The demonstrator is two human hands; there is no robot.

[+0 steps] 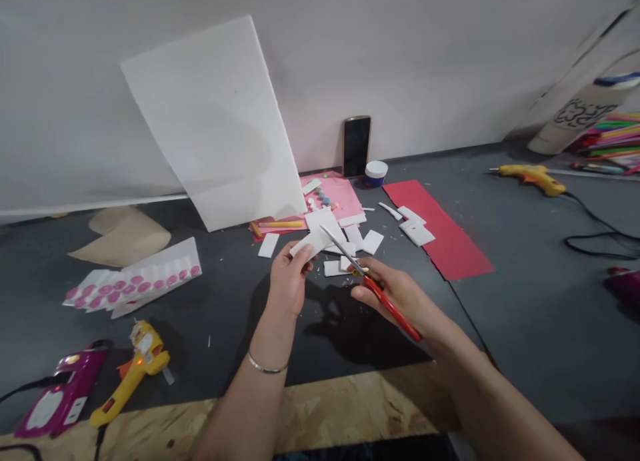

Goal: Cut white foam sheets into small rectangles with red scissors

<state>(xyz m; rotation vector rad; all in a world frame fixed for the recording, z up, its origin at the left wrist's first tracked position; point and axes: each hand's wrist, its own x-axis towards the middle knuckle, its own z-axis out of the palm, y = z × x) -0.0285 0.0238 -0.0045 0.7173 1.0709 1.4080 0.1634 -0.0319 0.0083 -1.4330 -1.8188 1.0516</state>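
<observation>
Between the fingers and thumb of my left hand (289, 281) is a small white board piece (311, 240), held above the dark tabletop. My right hand (400, 289) grips a pair of scissors (394, 309) with red handles. Its metal blades point up and left and reach the edge of the white piece; whether they touch it I cannot tell. Beneath and around both hands lie several cut white rectangles (373, 242) and small scraps.
A large white board (215, 128) leans against the wall, near a phone (357, 146) and a small jar (375, 173). Red paper (445, 238) lies right. Yellow glue guns rest at left (133, 374) and right (533, 178), the left one beside a purple device (65, 391).
</observation>
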